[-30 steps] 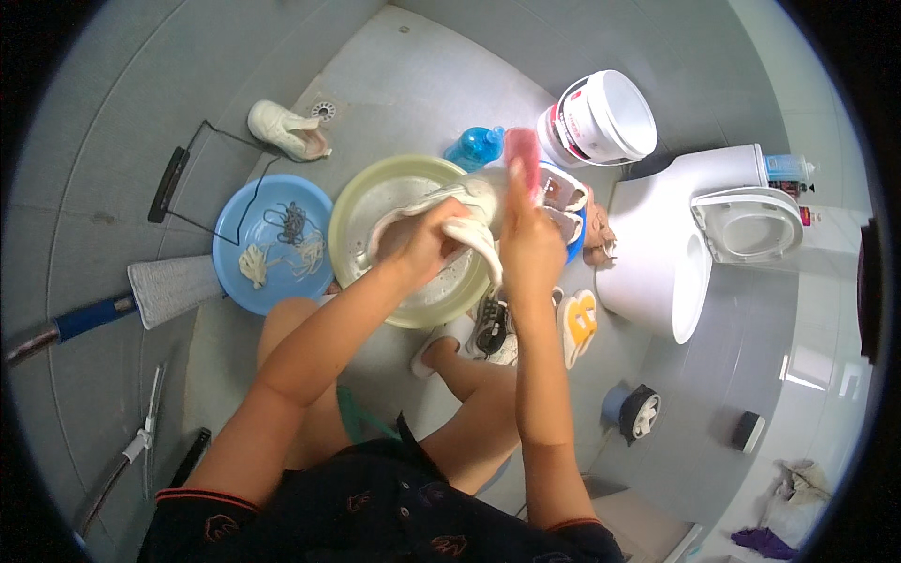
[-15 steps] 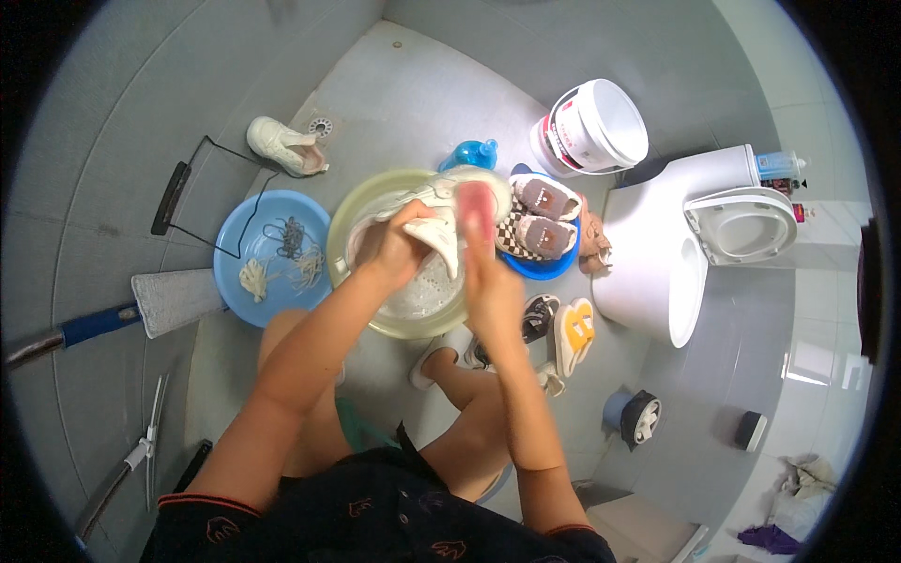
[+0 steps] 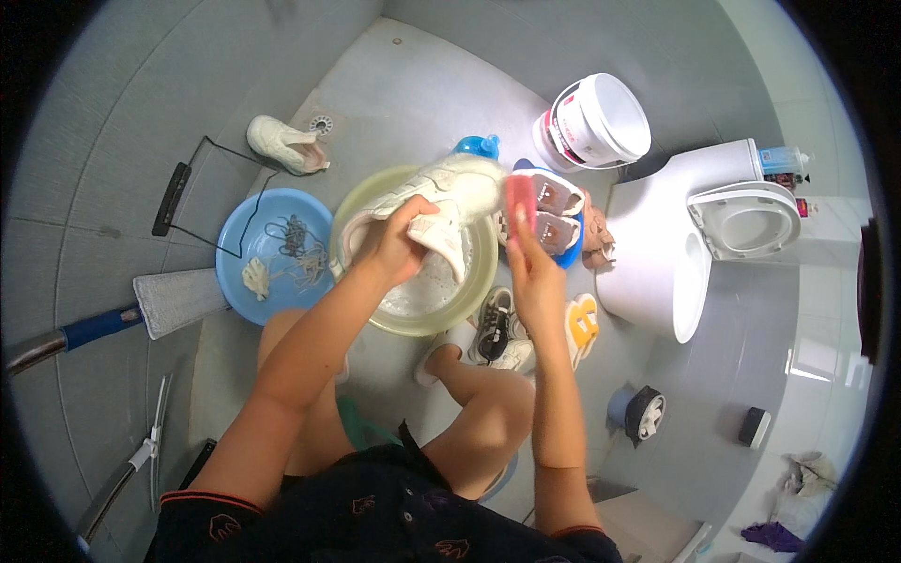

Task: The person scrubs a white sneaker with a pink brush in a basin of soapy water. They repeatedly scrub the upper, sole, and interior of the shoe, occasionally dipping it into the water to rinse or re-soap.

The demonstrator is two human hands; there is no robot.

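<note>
While the right hand (image 3: 538, 275) grips a flat pink brush (image 3: 521, 198), now shifted aside, likely between strokes, the left hand (image 3: 399, 246) clamps the cream-white shoe (image 3: 460, 192) over a round pale-green basin (image 3: 484, 272)

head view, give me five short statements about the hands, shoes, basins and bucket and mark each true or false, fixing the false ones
1. The left hand holds a white shoe above the yellow-green basin. True.
2. The right hand is empty. False: the right hand holds a pink brush.
3. Laces lie in the light blue basin. True.
4. The second white shoe lies in the light blue basin. False: the second white shoe is on the floor, near the drain.
5. A white bucket stands on the floor. True.
</note>
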